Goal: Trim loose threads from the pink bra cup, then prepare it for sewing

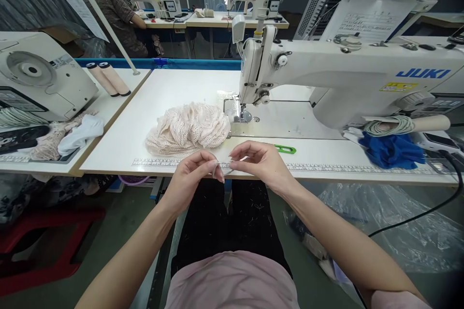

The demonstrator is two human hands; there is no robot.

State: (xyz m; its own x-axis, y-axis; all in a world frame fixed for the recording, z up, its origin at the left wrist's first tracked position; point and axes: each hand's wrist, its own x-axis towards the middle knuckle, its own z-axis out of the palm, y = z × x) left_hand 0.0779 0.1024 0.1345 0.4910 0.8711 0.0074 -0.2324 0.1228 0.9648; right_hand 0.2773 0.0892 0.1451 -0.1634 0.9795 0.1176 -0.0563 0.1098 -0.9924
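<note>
My left hand (pixel 195 171) is closed in a pinch at the front edge of the sewing table. Facing it, my right hand (pixel 261 161) pinches too, its fingertips a short gap away. A thin whitish strip (pixel 227 172) shows between the two sets of fingertips; its exact kind is too small to make out. Behind my hands lies a bunched heap of cream lace fabric (pixel 190 128), left of the needle area of the JUKI sewing machine (pixel 337 67). A green-handled tool (pixel 286 149), probably thread snips, lies partly hidden behind my right hand.
A printed ruler strip (pixel 344 169) runs along the table's front edge. Blue cloth (pixel 393 148) and a coiled pale cord (pixel 389 126) rest at the right. On the left table are two thread cones (pixel 108 79) and a white cloth (pixel 80 134). A person (pixel 118 19) sits farther back.
</note>
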